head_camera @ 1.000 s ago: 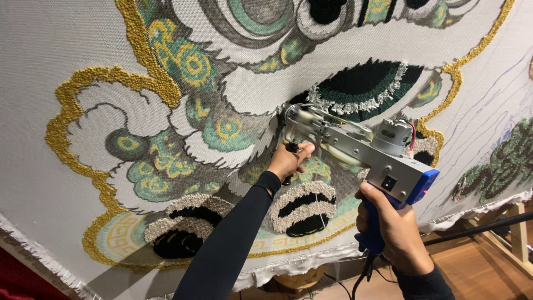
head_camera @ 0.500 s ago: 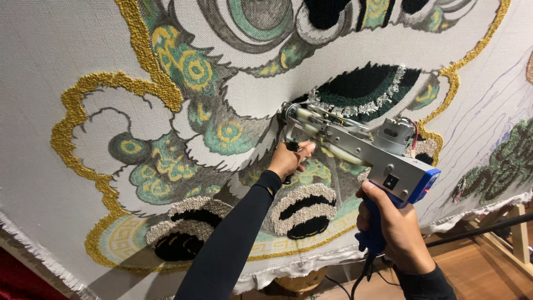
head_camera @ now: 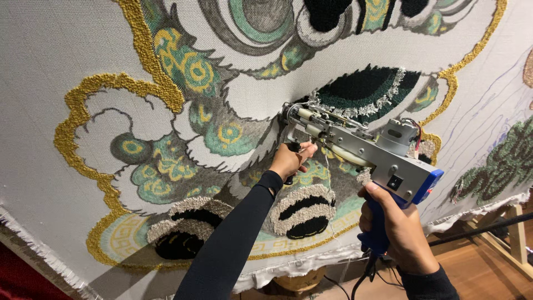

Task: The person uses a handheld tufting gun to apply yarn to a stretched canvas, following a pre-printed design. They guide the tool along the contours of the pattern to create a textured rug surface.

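Stretched grey backing cloth (head_camera: 50, 66) fills nearly the whole view, hung on a slant, with a large design partly tufted in gold, green, black and cream yarn. Its upper part is cut off by the frame edge, so the full motif cannot be made out. The frayed lower hem (head_camera: 288, 272) hangs loose, and behind it a wooden floor (head_camera: 477, 278) and part of a wooden frame (head_camera: 516, 239) show at lower right.

A tufting gun (head_camera: 355, 150), silver-bodied with a blue rear end, is held against the cloth, its nose pressed into the weave just beside a black tufted patch (head_camera: 361, 86). The left hand (head_camera: 288, 161), in a long black sleeve, grips the gun's black front handle, fingers wrapped around it; the handle itself is mostly hidden by the hand. The right hand (head_camera: 397, 228) is clamped on the blue rear grip, fingers curled tight. Whether a finger rests on a trigger cannot be told. A dark cable (head_camera: 361, 278) drops from the grip and leaves the picture below. A thin pale yarn strand (head_camera: 328, 183) hangs beneath the gun.
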